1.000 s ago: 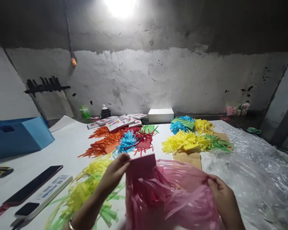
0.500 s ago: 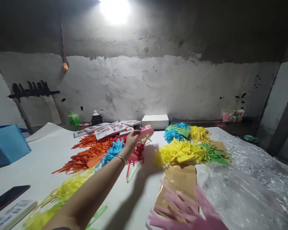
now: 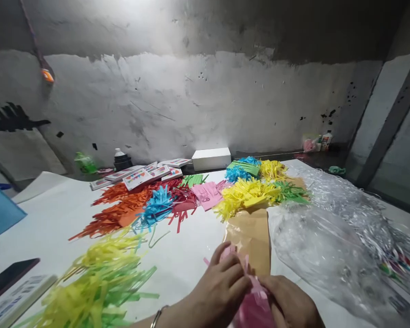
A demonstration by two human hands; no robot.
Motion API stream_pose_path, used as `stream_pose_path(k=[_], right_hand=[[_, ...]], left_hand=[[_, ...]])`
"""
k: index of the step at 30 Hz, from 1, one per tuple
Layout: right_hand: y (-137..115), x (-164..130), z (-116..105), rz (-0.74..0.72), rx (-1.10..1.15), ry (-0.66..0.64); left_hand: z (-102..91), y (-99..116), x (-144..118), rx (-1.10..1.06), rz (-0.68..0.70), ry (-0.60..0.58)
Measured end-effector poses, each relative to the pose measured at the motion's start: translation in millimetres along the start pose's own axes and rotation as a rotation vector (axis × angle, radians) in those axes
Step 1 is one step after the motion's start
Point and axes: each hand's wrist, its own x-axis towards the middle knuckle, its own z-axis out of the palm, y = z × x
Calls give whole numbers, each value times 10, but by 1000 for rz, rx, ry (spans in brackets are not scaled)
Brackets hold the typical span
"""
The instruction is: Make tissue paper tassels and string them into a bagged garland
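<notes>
Rough grey plaster walls close in a white table (image 3: 54, 214) littered with cut paper, and going from the left there is a blue box (image 3: 0, 212) at the edge, a dark phone (image 3: 10, 278) beside a printed ruler (image 3: 18, 298), then a loose heap of yellow and green strips (image 3: 99, 282) near the front, with orange fringes (image 3: 119, 212), a blue tuft (image 3: 157, 207) and red scraps (image 3: 181, 205) further back. A flat pink fringe piece (image 3: 207, 193) now lies among those piles, where half a second ago the left hand was stretched out holding it above the red scraps, so that piece looks set down with the finished ones. The left hand (image 3: 222, 284) has come back to the near edge and its fingers are closed around the top of a pink paper bundle (image 3: 251, 303), while the right hand (image 3: 290, 305) grips the same bundle from the other side, both touching it low in the view over a brown paper sheet (image 3: 251, 234). Beyond that lie yellow fringes (image 3: 246, 196) and green ones (image 3: 290, 191), and crinkled clear plastic (image 3: 328, 246) covers the right side of the table
</notes>
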Motion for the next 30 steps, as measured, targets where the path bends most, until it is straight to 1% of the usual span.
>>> stream_pose_path(k=[2,4,6,7,8,9,12,13,14,15,16,17,19,21,23,25,26,28,30], right_hand=[[-133,50,15,-55,-150,29],[-253,63,37,-59,-250,95],[-348,53,35,-53,-289,129],[-386,44,21,-65,-296,139],[-420,32,-1,-92,-295,143],[-449,20,-29,-131,-285,150],[-522,-28,-111,-231,-219,169],[-539,-48,-132,-239,-202,169],[-552,-72,-149,-234,-191,166],[-558,-99,-162,-224,-183,161],[-560,-127,-171,-216,-176,156],[-555,-157,-176,-210,-170,149],[-533,-205,-174,-204,-158,137],[-489,-221,-158,-201,-148,139],[-415,-184,-150,-219,-146,151],[-305,-94,-197,-237,-169,157],[-239,-35,-254,-241,-195,157],[-101,85,-444,-239,-283,153],[14,175,-696,-238,-418,168]], left_hand=[[-35,90,-95,107,0,48],[-50,147,-221,95,33,103],[-93,189,-337,-73,51,126],[-135,198,-377,-195,20,107],[-189,197,-400,-315,-58,74],[-251,184,-407,-418,-173,41],[-411,85,-358,-658,-615,-49],[-438,44,-336,-796,-726,-88],[-449,7,-318,-972,-801,-129],[-446,-22,-307,-1154,-843,-167],[-434,-37,-303,-1313,-862,-187],[-416,-35,-304,-1433,-870,-184],[-377,26,-309,-1542,-880,-122],[-343,163,-302,-1705,-923,-89],[-314,347,-279,-1931,-973,-146],[-282,524,-248,-2090,-1010,-253],[-265,590,-232,-2123,-1025,-301],[-234,651,-205,-2166,-1023,-336],[-215,612,-194,-2191,-983,-308]])
